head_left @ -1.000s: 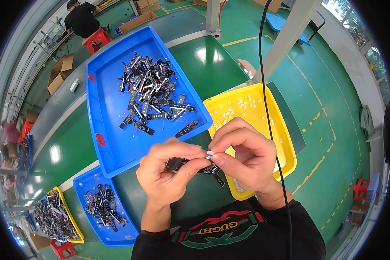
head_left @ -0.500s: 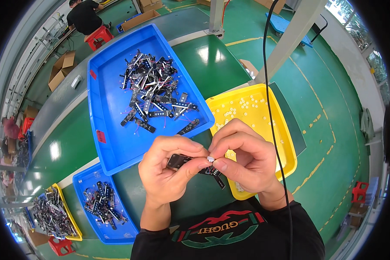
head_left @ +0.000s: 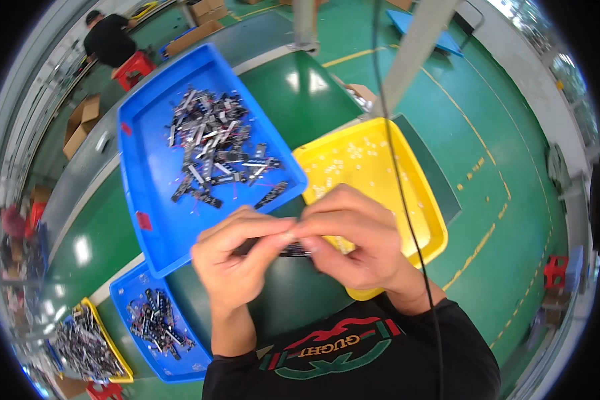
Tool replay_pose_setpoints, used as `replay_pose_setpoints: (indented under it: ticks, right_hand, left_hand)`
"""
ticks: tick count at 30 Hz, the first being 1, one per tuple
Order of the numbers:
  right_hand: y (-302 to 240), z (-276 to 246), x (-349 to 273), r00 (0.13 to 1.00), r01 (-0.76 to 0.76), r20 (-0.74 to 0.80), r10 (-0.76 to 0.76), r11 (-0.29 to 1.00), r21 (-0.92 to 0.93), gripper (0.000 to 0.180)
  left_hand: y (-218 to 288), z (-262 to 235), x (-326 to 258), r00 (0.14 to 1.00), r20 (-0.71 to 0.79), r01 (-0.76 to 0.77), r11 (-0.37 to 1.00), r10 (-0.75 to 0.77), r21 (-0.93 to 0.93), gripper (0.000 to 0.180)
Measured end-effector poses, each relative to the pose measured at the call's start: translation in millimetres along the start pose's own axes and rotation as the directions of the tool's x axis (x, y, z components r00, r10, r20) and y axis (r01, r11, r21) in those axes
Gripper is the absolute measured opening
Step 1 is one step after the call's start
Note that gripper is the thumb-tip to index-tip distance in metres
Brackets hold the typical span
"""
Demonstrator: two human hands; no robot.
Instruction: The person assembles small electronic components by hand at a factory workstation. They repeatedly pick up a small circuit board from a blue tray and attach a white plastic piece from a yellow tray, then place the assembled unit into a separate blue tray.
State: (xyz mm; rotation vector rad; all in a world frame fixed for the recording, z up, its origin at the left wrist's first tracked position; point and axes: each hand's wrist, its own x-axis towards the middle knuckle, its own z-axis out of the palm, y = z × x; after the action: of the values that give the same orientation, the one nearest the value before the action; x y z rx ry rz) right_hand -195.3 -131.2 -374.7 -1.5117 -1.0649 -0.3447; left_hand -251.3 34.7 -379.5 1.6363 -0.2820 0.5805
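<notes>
My left hand [head_left: 237,257] is closed on a dark circuit-board strip [head_left: 295,250], mostly covered by the fingers. My right hand [head_left: 357,243] pinches at the same spot, its thumb and fingertips meeting those of the left. The small white plastic piece seen there earlier is now nearly hidden and blurred between the fingertips. Both hands are over the dark green table, in front of a large blue tray [head_left: 132,193] heaped with similar dark strips with thin wires. Right of it, a yellow tray [head_left: 417,227] holds scattered small white pieces.
A smaller blue tray [head_left: 123,293] and a yellow-rimmed bin [head_left: 107,333] with more dark strips stand at lower left. A black cable [head_left: 407,207] hangs in front of the yellow tray. A pale post [head_left: 407,60] rises behind. A person [head_left: 110,40] sits at far left.
My hands have shifted slightly left, and their fingertips have closed over the small white piece. The whole view has tilted and shifted, with some blur.
</notes>
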Motion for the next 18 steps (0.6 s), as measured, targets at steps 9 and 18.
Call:
replay_pose_setpoints:
  ticks: [9, 18]
  right_hand:
    - [34, -72, -50, 0.857, -0.506, -0.078, 0.510, 0.802, -0.316, 0.022]
    - [80, -120, -113, 0.674, -0.386, 0.027, 0.739, 0.383, -0.839, 0.039]
  left_hand:
    - [16, -112, -88, 0.808, -0.588, 0.363, 0.774, 0.015, 0.519, 0.011]
    - [29, -232, -223, 0.453, -0.891, 0.789, 0.454, 0.025, 0.414, 0.026]
